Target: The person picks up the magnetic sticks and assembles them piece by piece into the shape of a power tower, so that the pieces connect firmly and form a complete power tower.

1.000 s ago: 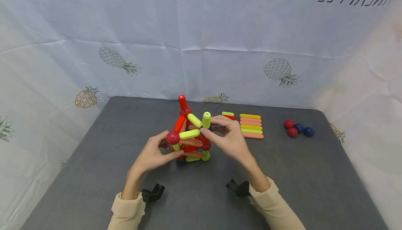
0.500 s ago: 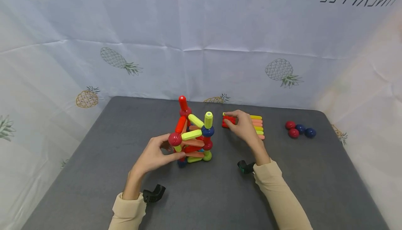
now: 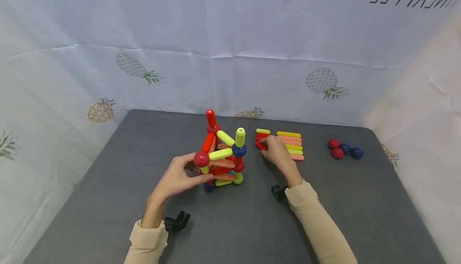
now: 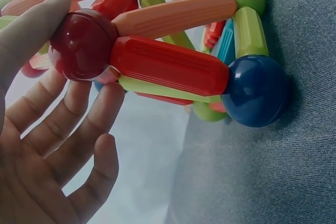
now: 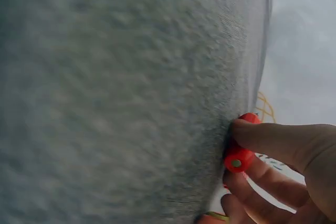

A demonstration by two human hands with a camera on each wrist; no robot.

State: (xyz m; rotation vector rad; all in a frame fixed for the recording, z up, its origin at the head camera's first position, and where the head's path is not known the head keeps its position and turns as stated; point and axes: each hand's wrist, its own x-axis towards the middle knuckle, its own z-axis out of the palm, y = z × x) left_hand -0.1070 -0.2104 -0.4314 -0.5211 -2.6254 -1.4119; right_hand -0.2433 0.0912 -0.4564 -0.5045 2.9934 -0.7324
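A tower of magnetic rods and balls (image 3: 222,171) stands on the dark table, with one red rod and one yellow-green rod pointing up from its top. My left hand (image 3: 178,178) holds its left side. In the left wrist view, the thumb (image 4: 37,30) and fingertips close around a dark red ball (image 4: 84,44), above a blue ball (image 4: 256,91) at table level. Right of the tower, my right hand (image 3: 279,154) pinches a red magnetic rod (image 3: 261,145) at the near end of a short row. The right wrist view shows that red rod (image 5: 240,156) between thumb and fingers, close to the tabletop.
A yellow-green rod (image 3: 263,131) lies at the far end of the short row. Beside it is a second row of yellow, salmon and green rods (image 3: 289,139), partly covered by my right hand. Several red and blue balls (image 3: 345,148) sit farther right. A pineapple-print cloth (image 3: 230,83) hangs behind.
My right hand has left the tower's blue ball, moved right to the rods, and then come nearer to pinch a red one. The left hand keeps its hold on the tower.
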